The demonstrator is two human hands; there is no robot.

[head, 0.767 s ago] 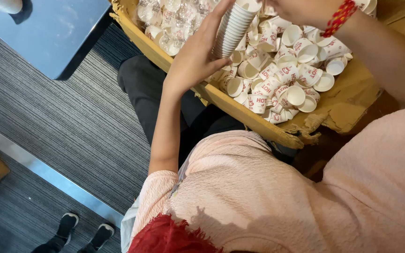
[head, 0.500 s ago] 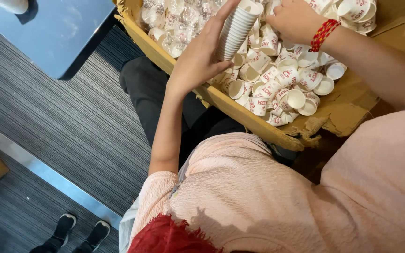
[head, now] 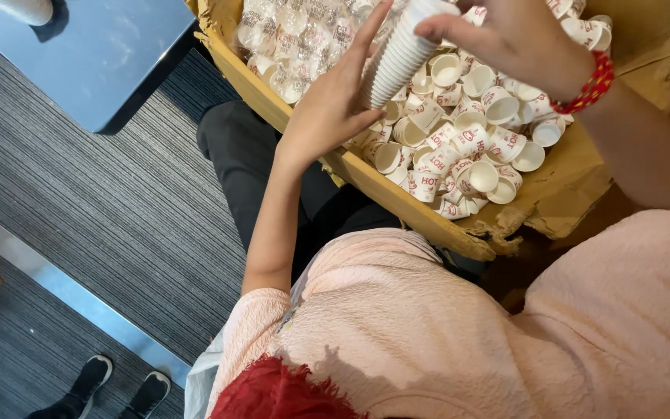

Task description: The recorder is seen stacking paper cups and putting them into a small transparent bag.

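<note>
Your left hand [head: 327,116] clasps stack of cups [head: 402,54] over cardboard box [head: 366,174]. Right hand [head: 517,39] pinches stack top, grip closed. Loose cups [head: 467,147] heaped below, crowding box. Dark surface [head: 94,54] far left.

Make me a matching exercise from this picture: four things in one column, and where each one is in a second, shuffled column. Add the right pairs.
Things
1. tall stack of nested white paper cups
2. red beaded bracelet
3. loose white paper cups with red print
4. pair of black shoes

Places
A. heaped in the brown cardboard box
B. on the grey striped carpet, lower left
C. between the left hand and right hand
D. round the right wrist

Pairs: 1-C, 2-D, 3-A, 4-B
</note>
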